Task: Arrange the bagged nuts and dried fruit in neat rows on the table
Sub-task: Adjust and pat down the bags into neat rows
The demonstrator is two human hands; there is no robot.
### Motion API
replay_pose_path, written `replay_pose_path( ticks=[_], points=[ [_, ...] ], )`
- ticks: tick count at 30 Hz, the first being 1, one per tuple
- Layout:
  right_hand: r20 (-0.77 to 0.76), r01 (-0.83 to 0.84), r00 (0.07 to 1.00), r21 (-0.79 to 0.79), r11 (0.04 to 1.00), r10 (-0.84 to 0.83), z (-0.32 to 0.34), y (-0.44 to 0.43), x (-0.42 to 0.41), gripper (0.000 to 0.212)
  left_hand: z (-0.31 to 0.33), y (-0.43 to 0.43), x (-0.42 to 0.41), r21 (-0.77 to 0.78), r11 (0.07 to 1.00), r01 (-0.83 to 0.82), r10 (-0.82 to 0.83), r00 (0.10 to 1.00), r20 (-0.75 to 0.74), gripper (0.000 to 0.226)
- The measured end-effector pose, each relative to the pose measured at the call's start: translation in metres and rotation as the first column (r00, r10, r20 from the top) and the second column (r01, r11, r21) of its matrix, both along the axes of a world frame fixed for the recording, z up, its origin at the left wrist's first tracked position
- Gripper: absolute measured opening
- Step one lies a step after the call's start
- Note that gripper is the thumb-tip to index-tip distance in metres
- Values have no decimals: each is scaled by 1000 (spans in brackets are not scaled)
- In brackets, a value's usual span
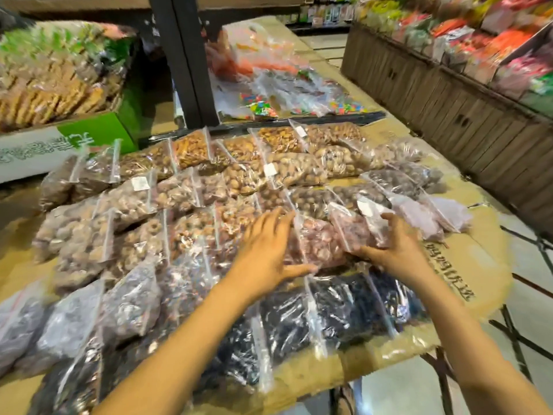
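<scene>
Several clear zip bags of nuts and dried fruit lie in slanting rows on a cardboard-covered table (466,265). Light brown nuts (191,151) fill the far rows, wrinkled brown fruit (134,244) the middle, and dark fruit (338,313) the near row. My left hand (266,250) rests flat, fingers spread, on a bag of pinkish-brown fruit (320,244). My right hand (392,250) grips the lower edge of a neighbouring pinkish bag (356,232), thumb under it and fingers curled over its top.
A green and white carton (68,145) of snack packs stands at the far left. A dark post (185,61) rises behind the table, with candy bags (284,94) beyond it. A wooden display counter (449,94) lines the right side. Tiled floor shows below the table's right edge.
</scene>
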State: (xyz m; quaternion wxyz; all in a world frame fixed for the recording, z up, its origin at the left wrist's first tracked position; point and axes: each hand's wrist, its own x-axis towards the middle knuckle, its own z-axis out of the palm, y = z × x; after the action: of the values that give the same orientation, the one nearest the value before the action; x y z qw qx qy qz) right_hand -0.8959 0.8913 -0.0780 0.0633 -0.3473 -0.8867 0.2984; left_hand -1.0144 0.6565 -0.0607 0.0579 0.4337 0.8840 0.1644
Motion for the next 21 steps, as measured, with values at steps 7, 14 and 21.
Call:
replay_pose_path(
  ticks=[7, 14, 21],
  points=[
    [172, -408, 905, 95, 908, 389, -5, 90, -14, 111, -27, 112, -8, -330, 942, -59, 64, 998, 5, 124],
    [349, -752, 607, -40, 658, 715, -7, 107, -56, 133, -34, 108, 1, -437, 891, -123, 163, 985, 54, 131],
    [395, -880, 467, 126, 457, 791, -15, 77, -74, 132, -21, 109, -1, -455, 881, -132, 155, 988, 13, 113]
  ],
)
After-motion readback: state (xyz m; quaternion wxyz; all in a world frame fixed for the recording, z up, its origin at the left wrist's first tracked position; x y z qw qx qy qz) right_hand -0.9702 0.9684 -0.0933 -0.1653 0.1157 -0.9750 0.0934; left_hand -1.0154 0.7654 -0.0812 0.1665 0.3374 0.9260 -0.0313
